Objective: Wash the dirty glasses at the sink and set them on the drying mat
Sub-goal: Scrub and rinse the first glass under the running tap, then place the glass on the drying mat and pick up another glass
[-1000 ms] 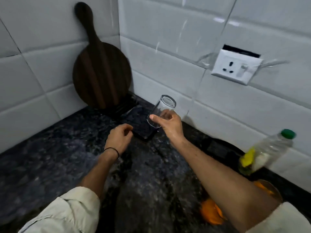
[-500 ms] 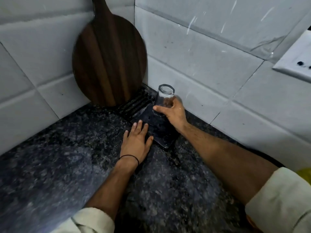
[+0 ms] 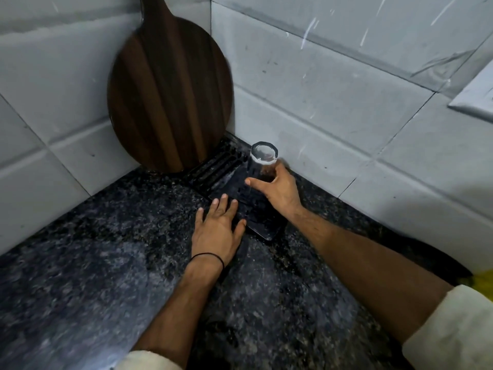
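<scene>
Now glass (image 3: 262,157) inside right hand (image 3: 277,189) grip, on mat (image 3: 262,228).

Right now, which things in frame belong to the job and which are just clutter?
Job: glass, gripped by right hand; drying mat; left hand flat at its edge.
Clutter: wooden board leaning in the corner; socket plate on the wall.

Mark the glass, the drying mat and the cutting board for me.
glass (image 3: 263,154), head view, on its top end.
drying mat (image 3: 212,170), head view, on its ribbed far end.
cutting board (image 3: 168,102), head view, middle of its round face.
</scene>
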